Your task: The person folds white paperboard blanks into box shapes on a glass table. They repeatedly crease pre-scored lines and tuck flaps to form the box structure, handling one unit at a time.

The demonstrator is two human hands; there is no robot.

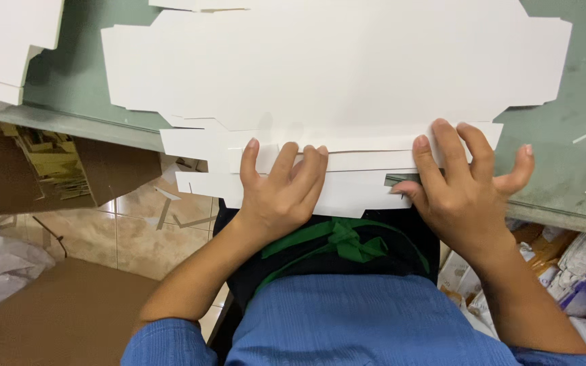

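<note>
A large flat white cardboard box blank (pixel 334 68) lies on a green table (pixel 578 156). Its near flaps (pixel 347 193) hang over the table's front edge. My left hand (pixel 276 193) presses flat on the folded flap, fingers close together and pointing away from me. My right hand (pixel 459 183) rests on the flap's right end, fingers spread on top and the thumb tucked under the edge, pinching the cardboard.
More white cardboard blanks (pixel 8 47) are stacked at the table's far left. A brown carton (pixel 49 163) sits under the table on the left above a tiled floor. Brown cardboard (pixel 62 318) lies lower left. Small boxes and packets (pixel 564 264) are piled at lower right.
</note>
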